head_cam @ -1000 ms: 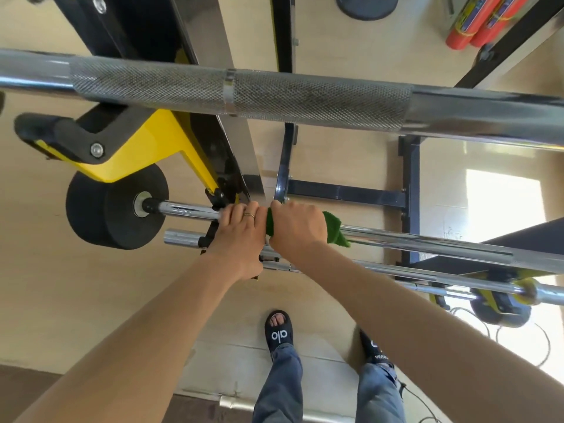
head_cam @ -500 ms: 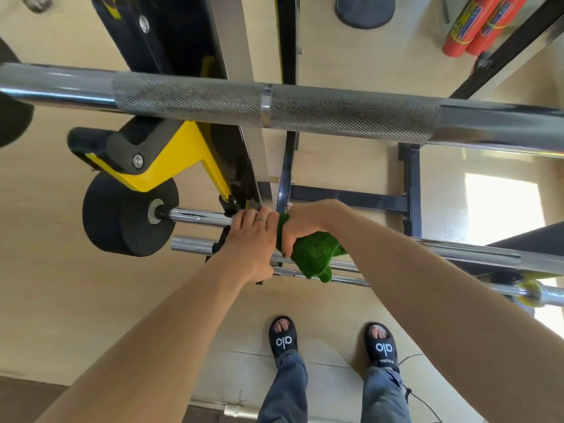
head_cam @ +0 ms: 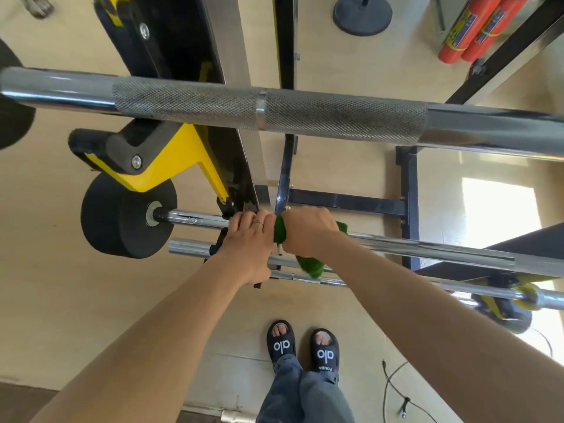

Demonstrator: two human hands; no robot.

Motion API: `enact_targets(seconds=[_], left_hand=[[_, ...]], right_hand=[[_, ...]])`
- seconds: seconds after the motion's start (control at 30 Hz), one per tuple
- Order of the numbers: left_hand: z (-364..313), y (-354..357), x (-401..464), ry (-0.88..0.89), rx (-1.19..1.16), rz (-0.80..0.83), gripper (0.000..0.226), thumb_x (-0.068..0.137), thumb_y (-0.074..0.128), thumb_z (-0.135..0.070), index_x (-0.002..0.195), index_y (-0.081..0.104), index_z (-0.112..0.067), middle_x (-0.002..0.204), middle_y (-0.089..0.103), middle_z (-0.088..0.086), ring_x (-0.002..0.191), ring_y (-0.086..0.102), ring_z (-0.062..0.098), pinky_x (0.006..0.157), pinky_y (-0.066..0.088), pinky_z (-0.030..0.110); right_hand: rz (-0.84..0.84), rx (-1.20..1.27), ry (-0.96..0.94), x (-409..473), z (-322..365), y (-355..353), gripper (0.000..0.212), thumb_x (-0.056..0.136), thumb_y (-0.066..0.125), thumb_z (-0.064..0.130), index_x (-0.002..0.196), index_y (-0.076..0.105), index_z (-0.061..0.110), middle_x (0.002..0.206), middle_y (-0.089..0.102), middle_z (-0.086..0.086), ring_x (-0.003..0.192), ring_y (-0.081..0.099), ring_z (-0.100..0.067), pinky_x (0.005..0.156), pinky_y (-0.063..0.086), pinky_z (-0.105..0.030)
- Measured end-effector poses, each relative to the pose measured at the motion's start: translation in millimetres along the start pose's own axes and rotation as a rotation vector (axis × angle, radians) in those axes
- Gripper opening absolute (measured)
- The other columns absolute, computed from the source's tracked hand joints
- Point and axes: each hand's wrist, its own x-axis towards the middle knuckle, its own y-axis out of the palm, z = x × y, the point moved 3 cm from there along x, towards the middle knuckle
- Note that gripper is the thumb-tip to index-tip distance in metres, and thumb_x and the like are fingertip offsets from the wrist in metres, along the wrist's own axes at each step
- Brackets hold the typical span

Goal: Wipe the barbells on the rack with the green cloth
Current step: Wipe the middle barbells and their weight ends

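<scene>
Green cloth point(head_cam: 309, 265) now back wrapped over barbell point(head_cam: 427, 247) — both hands' fingers curled round it.

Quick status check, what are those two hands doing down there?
Left hand gripping lower barbell. Right hand holding green cloth around it. Nothing blocking.

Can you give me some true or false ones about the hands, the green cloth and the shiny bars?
1. The right hand grips the green cloth around a barbell. True.
2. The left hand holds the cloth too. False: it grips the bar bare, beside the right hand.
3. The black weight plate sits at the bar's left end. True.
4. The thick knurled bar lies below the hands in the picture. False: it crosses above them.
5. The person wears black sandals. True.
</scene>
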Motion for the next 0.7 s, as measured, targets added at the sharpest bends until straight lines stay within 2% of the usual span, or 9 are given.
enact_targets(seconds=[0.17,0.27,0.3,0.37,0.43,0.5,0.57,0.7], left_hand=[[-2,-3,1,-0.012,0.010,0.028,0.093,0.074,0.072,-0.027,0.145,0.014,-0.014,0.150,0.021,0.011,0.140,0.020,0.032,0.121,0.009,0.048],[-3,-2,1,-0.025,0.035,0.036,0.092,0.076,0.071,-0.028,0.146,0.013,-0.014,0.151,0.021,0.012,0.141,0.020,0.032,0.120,0.009,0.047],[-2,-2,1,-0.029,0.035,0.037,0.092,0.076,0.071,-0.027,0.146,0.013,-0.014,0.151,0.021,0.011,0.141,0.020,0.032,0.120,0.009,0.047],[-3,-2,1,-0.039,0.030,0.034,0.091,0.077,0.069,-0.025,0.147,0.012,-0.014,0.152,0.020,0.011,0.142,0.018,0.032,0.120,0.008,0.047],[-4,-2,1,-0.052,0.015,0.032,0.092,0.077,0.070,-0.024,0.148,0.011,-0.015,0.153,0.018,0.010,0.143,0.017,0.032,0.121,0.006,0.047],[-5,-2,1,-0.061,-0.007,0.016,0.093,0.076,0.072,-0.022,0.146,0.012,-0.016,0.151,0.021,0.009,0.143,0.018,0.031,0.122,0.007,0.047],[-4,-3,1,-0.052,-0.022,0.003,0.090,0.075,0.072,-0.021,0.144,0.014,-0.017,0.148,0.024,0.008,0.142,0.020,0.030,0.122,0.009,0.047],[-3,-1,2,-0.023,-0.041,-0.014,0.083,0.072,0.073,-0.018,0.137,0.021,-0.019,0.142,0.029,0.006,0.137,0.025,0.029,0.121,0.013,0.047]], right_hand=[[0.562,0.273,-0.028,22,-12,-6,0.054,0.073,0.082,0.033,0.119,0.060,0.015,0.105,0.066,-0.004,0.093,0.066,-0.025,0.091,0.053,-0.042],[0.656,0.324,0.000,23,-14,-10,0.055,0.072,0.083,0.036,0.117,0.060,0.016,0.104,0.068,-0.004,0.092,0.068,-0.026,0.084,0.054,-0.037],[0.601,0.324,-0.014,21,-13,-9,0.050,0.073,0.082,0.035,0.114,0.060,0.016,0.100,0.067,-0.004,0.089,0.067,-0.025,0.078,0.054,-0.034],[0.304,0.240,-0.033,12,-11,-4,0.034,0.078,0.075,0.033,0.105,0.059,0.018,0.089,0.064,-0.001,0.080,0.065,-0.021,0.068,0.052,-0.031],[-0.098,0.059,-0.028,-6,-7,7,0.024,0.083,0.068,0.032,0.101,0.057,0.022,0.082,0.063,0.002,0.075,0.064,-0.020,0.068,0.052,-0.033],[-0.344,-0.060,-0.069,-19,-5,19,0.027,0.084,0.069,0.029,0.105,0.052,0.023,0.086,0.063,0.002,0.078,0.064,-0.021,0.074,0.049,-0.037],[-0.405,-0.094,-0.108,-23,-9,22,0.035,0.083,0.072,0.024,0.110,0.050,0.023,0.092,0.064,0.001,0.083,0.065,-0.022,0.079,0.046,-0.038],[-0.390,-0.094,-0.116,-44,-41,25,0.043,0.082,0.073,0.017,0.117,0.047,0.022,0.095,0.061,0.003,0.082,0.060,-0.017,0.081,0.047,-0.034]])
